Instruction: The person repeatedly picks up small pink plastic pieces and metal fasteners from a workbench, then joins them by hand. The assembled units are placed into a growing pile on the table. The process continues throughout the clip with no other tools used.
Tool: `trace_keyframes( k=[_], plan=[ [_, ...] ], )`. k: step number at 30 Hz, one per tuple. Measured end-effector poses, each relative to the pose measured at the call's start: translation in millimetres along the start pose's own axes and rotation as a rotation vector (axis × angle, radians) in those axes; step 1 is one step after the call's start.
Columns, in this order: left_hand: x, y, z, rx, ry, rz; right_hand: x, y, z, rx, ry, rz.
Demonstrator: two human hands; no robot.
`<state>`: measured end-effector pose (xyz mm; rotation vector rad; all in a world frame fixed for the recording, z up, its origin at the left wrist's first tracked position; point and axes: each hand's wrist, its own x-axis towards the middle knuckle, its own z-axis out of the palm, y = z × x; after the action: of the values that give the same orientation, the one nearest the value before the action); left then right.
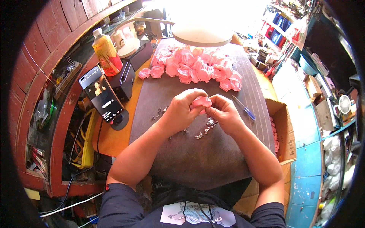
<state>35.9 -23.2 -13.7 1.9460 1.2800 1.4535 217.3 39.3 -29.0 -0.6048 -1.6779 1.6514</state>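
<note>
Above the middle of a dark brown work mat (159, 152), my left hand (183, 108) grips a small pink plastic part (201, 102) between thumb and fingers. My right hand (225, 113) meets it from the other side, its thumb and forefinger pinched at the part's right edge. Whether a smaller piece sits in that pinch is hidden. Just below the hands lie several small shiny metal pieces (205, 130), with thin dark bits (159, 112) left of my left wrist. Farther back spreads a big heap of similar pink parts (194, 64).
A screwdriver (245, 108) with a blue handle lies right of my right hand. A cardboard box (287, 133) holding pink parts stands beside the table. At left are a phone (102, 95) on a stand and a drink bottle (107, 53). A lamp (202, 32) overhangs the heap.
</note>
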Motion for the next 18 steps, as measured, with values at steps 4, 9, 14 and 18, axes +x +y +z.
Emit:
trace_keyframes(
  k=[4,9,14,18],
  plan=[
    [1.5,2.0,-0.4,0.015,0.0,0.006,-1.2,3.9,3.9,0.015,0.061,0.015],
    [0.2,0.2,0.3,-0.005,-0.008,0.003,-0.7,5.1,1.7,0.022,0.031,0.013],
    [-0.6,-1.3,0.5,0.001,-0.014,0.003,-0.8,1.9,0.1,0.014,0.007,0.019],
    [-1.0,-4.9,1.8,-0.055,-0.016,-0.008,-1.7,-1.8,0.3,-0.017,-0.004,0.001]
  ],
)
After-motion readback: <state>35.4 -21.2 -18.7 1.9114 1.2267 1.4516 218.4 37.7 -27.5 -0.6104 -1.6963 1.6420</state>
